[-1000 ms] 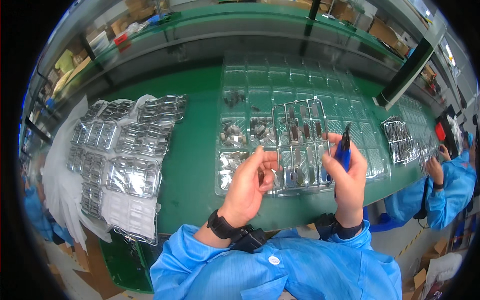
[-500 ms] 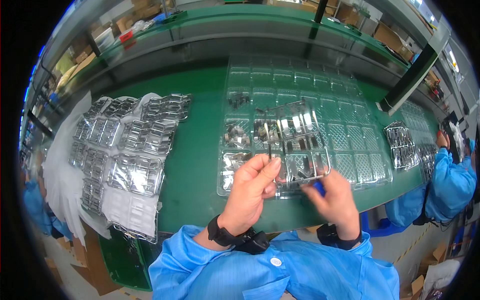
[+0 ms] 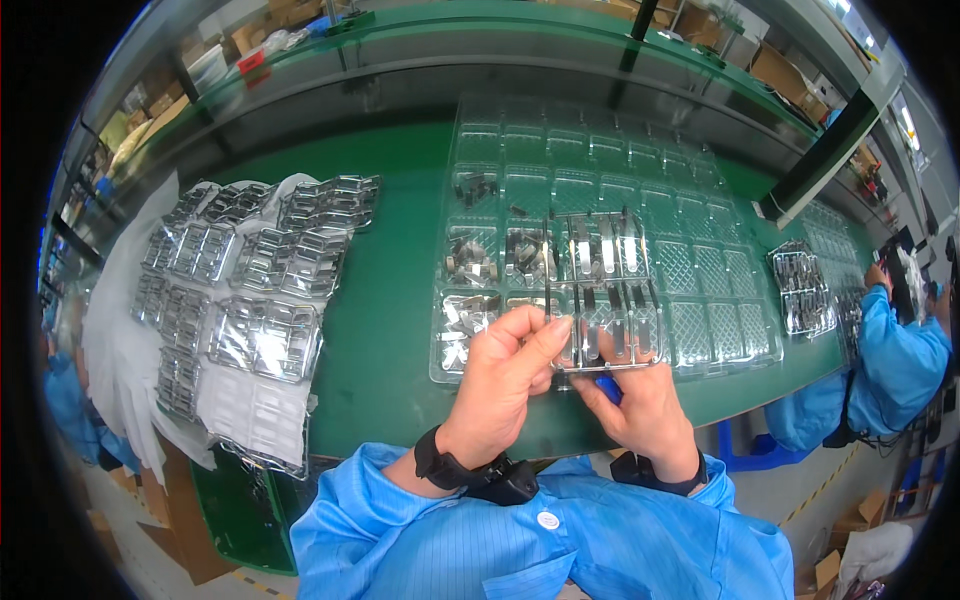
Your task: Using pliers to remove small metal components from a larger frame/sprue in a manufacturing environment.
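My left hand [image 3: 510, 375] pinches the left edge of a shiny, chrome-like frame [image 3: 605, 272], which carries two rows of small narrow strips. The frame is held up over a clear plastic tray [image 3: 690, 335] with many compartments. Behind the frame's lower edge is my right hand [image 3: 645, 405], closed around a blue-handled tool [image 3: 608, 388]; its working end is hidden. Loose shiny pieces [image 3: 472, 258] lie in several compartments on the tray's left side.
To the left, several similar shiny frames [image 3: 265, 340] lie in layers on white wrapping sheets [image 3: 115, 330]. More frames [image 3: 802, 290] rest right of the tray, near a metal post [image 3: 825, 155]. A co-worker in blue [image 3: 895, 345] sits at the far right of the green table [image 3: 385, 300].
The frame has been turned straighter and faces me more squarely. My right hand has moved left and tucked in behind its lower edge, with the blue handle still in it.
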`<control>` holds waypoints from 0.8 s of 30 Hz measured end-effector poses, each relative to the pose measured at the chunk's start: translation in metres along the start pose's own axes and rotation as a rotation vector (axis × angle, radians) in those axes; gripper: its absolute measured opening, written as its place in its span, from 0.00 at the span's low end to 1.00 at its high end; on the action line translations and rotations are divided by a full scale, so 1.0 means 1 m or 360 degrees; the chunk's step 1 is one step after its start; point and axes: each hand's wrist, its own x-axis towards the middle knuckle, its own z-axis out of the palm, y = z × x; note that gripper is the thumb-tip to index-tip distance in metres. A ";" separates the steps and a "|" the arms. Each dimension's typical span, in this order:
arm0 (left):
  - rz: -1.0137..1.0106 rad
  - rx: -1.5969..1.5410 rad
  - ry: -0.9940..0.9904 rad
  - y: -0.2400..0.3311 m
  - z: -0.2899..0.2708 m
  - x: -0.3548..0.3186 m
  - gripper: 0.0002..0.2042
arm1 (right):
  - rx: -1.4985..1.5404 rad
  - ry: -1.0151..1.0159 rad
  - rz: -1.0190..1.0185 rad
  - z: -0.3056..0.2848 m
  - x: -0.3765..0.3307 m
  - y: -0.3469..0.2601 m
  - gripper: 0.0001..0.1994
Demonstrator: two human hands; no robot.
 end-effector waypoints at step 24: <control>0.0006 -0.0058 0.0072 -0.003 0.004 -0.003 0.09 | 0.0001 -0.0020 -0.0035 0.000 -0.003 0.004 0.26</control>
